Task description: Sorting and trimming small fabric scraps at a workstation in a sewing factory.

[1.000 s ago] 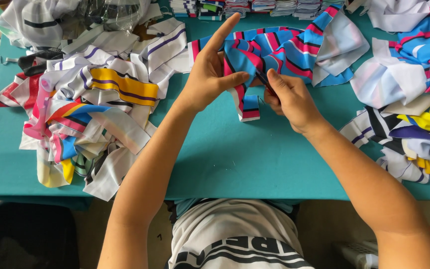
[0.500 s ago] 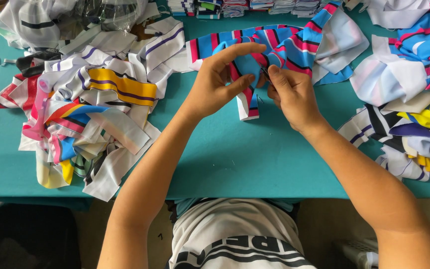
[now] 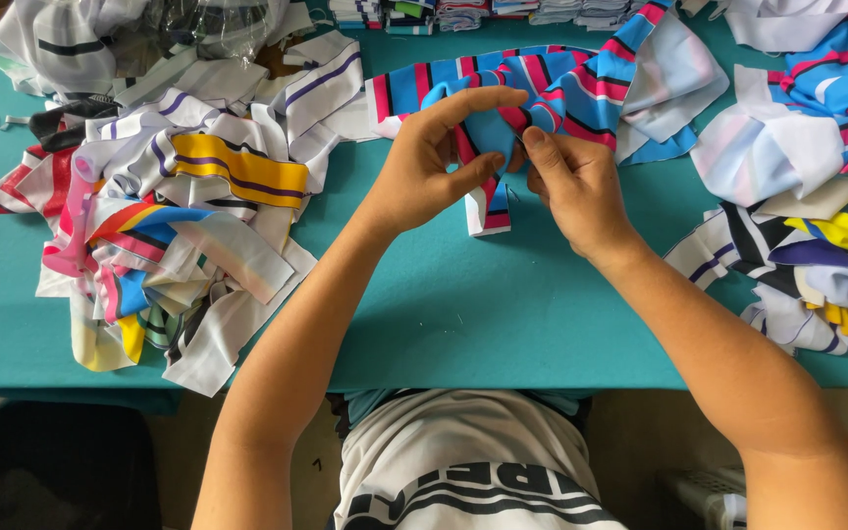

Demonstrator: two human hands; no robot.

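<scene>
A blue, pink and white striped knit fabric strip (image 3: 488, 201) is pinched between both hands above the teal table (image 3: 463, 314). My left hand (image 3: 434, 162) grips its left side, index finger stretched over the top. My right hand (image 3: 571, 186) holds its right side with thumb and fingers closed on the cloth. The strip's lower end hangs down to the table. Behind the hands lies more of the same striped fabric (image 3: 542, 83).
A heap of striped fabric pieces (image 3: 169, 206) in white, yellow, purple and red covers the table's left. Another pile (image 3: 817, 226) sits on the right. Folded stacks (image 3: 503, 12) line the far edge. The table's front edge runs near my torso.
My left hand's fingers have curled down from pointing up onto the strip. Both hands have lifted the piece slightly and bunched it between them.
</scene>
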